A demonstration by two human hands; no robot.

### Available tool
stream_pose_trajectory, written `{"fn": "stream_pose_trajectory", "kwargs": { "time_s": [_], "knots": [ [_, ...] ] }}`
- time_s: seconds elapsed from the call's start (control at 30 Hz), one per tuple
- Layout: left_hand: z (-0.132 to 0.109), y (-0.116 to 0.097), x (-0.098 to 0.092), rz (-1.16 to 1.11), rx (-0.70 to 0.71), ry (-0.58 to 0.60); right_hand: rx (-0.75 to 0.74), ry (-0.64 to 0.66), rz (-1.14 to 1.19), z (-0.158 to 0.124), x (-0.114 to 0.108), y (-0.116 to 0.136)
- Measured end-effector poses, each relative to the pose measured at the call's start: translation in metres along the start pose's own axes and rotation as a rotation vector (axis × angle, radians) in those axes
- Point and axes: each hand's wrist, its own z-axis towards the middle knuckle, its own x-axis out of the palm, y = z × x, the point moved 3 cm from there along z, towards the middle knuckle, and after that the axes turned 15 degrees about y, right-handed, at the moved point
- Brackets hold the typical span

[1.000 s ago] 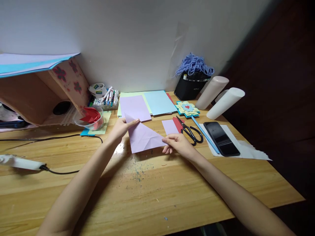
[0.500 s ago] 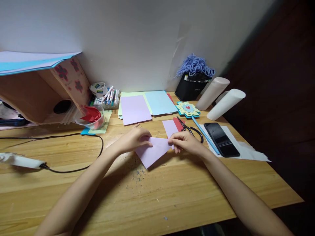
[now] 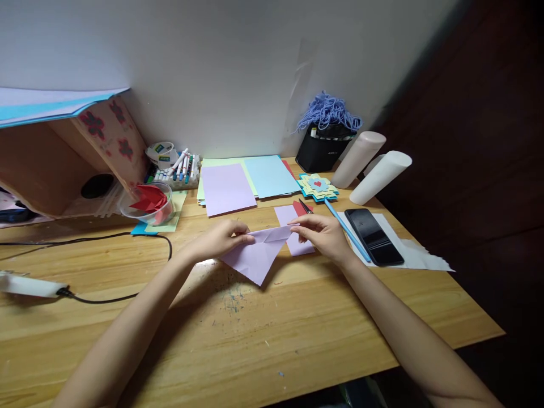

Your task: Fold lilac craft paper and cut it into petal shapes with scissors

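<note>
A creased sheet of lilac paper [image 3: 258, 258], folded along its far edge, hangs between my hands a little above the table, one corner pointing toward me. My left hand [image 3: 223, 238] pinches its left end between thumb and fingers. At the right end, my right hand [image 3: 321, 235] grips the corner with thumb and forefinger. Just behind that hand lie scissors [image 3: 304, 206], their handles hidden by it. Under and beside them are a lilac paper piece [image 3: 284, 214] and a red paper piece [image 3: 298, 209].
Stacked sheets, a lilac one [image 3: 229, 190] and a light blue one [image 3: 272, 177] on top, lie by the wall. Rightward are a paper flower [image 3: 317, 186], a phone [image 3: 374, 238] and white rolls [image 3: 381, 178]. Leftward stand a plastic bowl [image 3: 167, 214], markers [image 3: 182, 167] and a cardboard box [image 3: 121, 139].
The lilac paper has tilted up, and a folded band now shows along its far edge. My right hand has risen slightly and now covers the scissors' handles. The view has shifted a little.
</note>
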Motion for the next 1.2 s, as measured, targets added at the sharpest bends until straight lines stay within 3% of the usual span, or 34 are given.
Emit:
{"fn": "stream_pose_trajectory", "kwargs": {
  "time_s": [0.3,0.43,0.6,0.8,0.93,1.07,1.2],
  "knots": [
    [-0.002,0.004,0.005,-0.148,-0.025,0.242,-0.009,0.08,0.097,-0.004,0.004,0.001],
    [0.004,-0.008,0.017,-0.208,0.03,0.181,0.028,0.157,0.17,-0.005,0.016,0.002],
    [0.01,-0.014,0.029,-0.341,0.004,0.097,0.029,0.137,0.226,-0.005,0.024,0.008],
    [0.007,-0.006,0.043,-0.836,-0.086,0.337,-0.017,0.208,0.311,-0.007,0.025,0.012],
    [0.009,-0.007,0.052,-0.882,-0.028,0.411,-0.072,0.186,0.317,-0.007,0.026,0.015],
    [0.009,-0.015,0.048,-0.821,0.036,0.384,-0.069,0.149,0.36,-0.006,0.025,0.018],
    [0.0,-0.023,0.033,-0.926,-0.001,0.421,0.066,0.218,0.584,-0.006,0.022,0.017]
  ]
}}
